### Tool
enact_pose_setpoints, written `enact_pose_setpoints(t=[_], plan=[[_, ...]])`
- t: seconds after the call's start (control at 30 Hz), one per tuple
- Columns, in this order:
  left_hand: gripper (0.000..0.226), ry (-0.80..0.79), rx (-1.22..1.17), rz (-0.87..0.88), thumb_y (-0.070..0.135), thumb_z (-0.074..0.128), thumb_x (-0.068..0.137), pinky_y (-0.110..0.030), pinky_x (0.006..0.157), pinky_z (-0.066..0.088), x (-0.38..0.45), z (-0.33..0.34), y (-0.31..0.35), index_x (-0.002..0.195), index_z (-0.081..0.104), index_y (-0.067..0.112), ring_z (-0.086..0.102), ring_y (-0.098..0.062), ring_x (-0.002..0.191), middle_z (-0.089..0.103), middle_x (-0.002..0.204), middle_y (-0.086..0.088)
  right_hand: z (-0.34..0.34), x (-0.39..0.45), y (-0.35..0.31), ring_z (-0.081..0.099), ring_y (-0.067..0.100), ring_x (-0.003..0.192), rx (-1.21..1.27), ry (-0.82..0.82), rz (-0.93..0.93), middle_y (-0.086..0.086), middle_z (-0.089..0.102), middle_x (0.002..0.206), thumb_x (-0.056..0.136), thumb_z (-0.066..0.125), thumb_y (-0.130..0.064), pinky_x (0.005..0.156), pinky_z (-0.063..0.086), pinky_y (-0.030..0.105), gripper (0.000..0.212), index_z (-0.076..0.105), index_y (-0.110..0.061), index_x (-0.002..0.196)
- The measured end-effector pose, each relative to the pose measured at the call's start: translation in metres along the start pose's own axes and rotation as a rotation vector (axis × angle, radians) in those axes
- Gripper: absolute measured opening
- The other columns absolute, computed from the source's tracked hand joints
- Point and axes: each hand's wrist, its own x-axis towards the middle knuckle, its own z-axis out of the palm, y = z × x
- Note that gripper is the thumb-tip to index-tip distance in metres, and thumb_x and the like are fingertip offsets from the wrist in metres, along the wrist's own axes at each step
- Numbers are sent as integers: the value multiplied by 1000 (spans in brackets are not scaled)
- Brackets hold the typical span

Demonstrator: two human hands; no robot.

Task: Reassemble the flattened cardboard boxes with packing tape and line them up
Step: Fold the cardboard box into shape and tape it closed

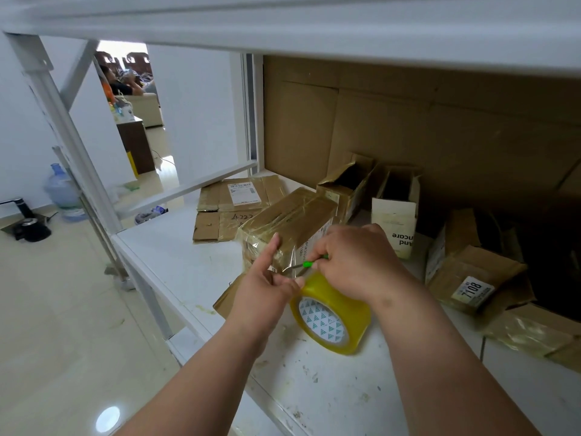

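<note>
A taped-up brown cardboard box [287,220] stands on the white shelf [176,256]. A strip of clear tape runs from its near face down to a yellowish tape roll [330,313] that hangs just below my hands. My left hand [267,284] pinches the tape strip, its index finger stretched up against the box. My right hand [355,262] grips a small green-handled cutter [309,263], whose blade touches the tape between the box and the roll.
Flattened boxes [232,209] lie at the back left of the shelf. Two open upright boxes [394,212] stand behind, and a crumpled box labelled 7108 [474,278] sits at the right. Large cardboard sheets [408,127] line the back. A shelf board [283,29] hangs overhead.
</note>
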Motion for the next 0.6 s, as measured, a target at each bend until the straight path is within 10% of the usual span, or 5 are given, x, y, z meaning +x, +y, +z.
enact_pose_setpoints(t=[0.6], plan=[[81, -11, 13, -28, 4, 73, 85, -25, 83, 48, -2, 0, 7, 148, 36, 39, 64, -1, 67, 62, 69, -4, 11, 9, -2, 50, 9, 125, 3, -6, 1, -13, 61, 124, 94, 59, -35, 104, 26, 38, 19, 70, -37, 109]])
